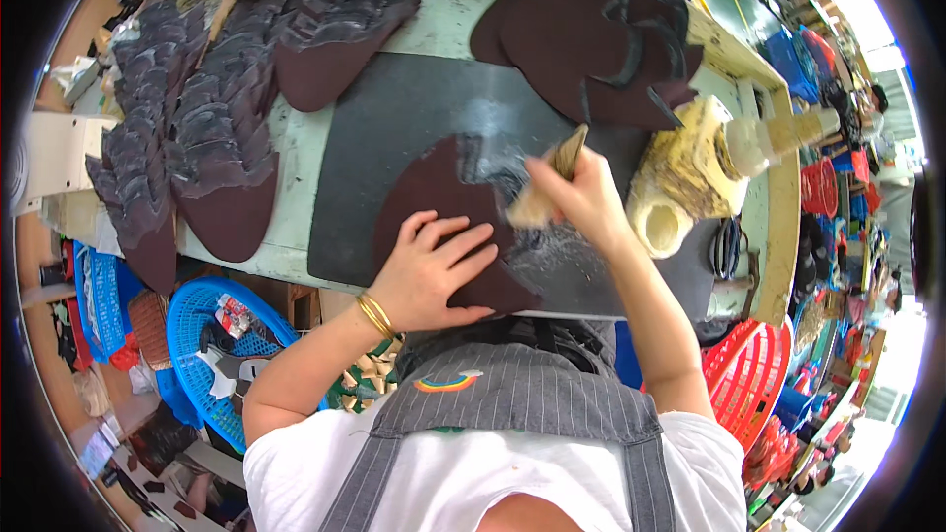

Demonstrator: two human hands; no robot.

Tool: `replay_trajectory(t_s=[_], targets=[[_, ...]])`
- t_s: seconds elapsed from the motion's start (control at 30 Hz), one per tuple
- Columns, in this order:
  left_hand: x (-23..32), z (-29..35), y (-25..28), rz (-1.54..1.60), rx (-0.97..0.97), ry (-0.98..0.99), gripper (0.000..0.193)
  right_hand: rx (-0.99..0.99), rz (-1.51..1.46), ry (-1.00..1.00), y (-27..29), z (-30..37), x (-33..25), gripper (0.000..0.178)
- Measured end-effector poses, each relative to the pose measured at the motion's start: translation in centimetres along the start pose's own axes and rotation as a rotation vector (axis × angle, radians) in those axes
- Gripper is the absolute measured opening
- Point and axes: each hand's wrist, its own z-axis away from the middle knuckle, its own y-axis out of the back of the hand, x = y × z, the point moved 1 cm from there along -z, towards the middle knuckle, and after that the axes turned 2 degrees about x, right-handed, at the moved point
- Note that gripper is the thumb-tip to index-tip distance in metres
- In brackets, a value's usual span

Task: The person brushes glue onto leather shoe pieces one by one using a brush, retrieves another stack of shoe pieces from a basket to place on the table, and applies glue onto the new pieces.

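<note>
A dark brown, curved flat piece lies on a black board; its material looks like leather or sheet stock. My left hand rests on it with spread fingers, pressing it flat near the front. My right hand grips a brush whose pale bristles touch the piece's right edge, where a wet, shiny coating shows. The fingers of that hand are somewhat blurred. To its right stands a yellowish, crusted glue container with a round open mouth.
Coated brown pieces lie in overlapping rows at the left. A stack of larger brown pieces sits at the far right of the bench. Below the bench are a blue basket on the left and a red basket on the right.
</note>
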Motion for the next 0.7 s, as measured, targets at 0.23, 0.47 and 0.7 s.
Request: replay_trajectory(t_s=[0.23, 0.47, 0.7], targets=[[-0.9, 0.9, -0.3, 0.042, 0.107, -0.028, 0.054, -0.159, 0.060, 0.176, -3.6, -3.7, -2.1, 0.030], [-1.1, 1.7, -0.8, 0.082, 0.193, -0.024, 0.050, -0.253, 0.164, 0.182, -3.8, -2.1, -1.9, 0.031], [-1.3, 1.8, -1.2, 0.104, 0.190, -0.044, 0.049, -0.223, 0.174, 0.215, -2.7, 3.4, -0.8, 0.018]])
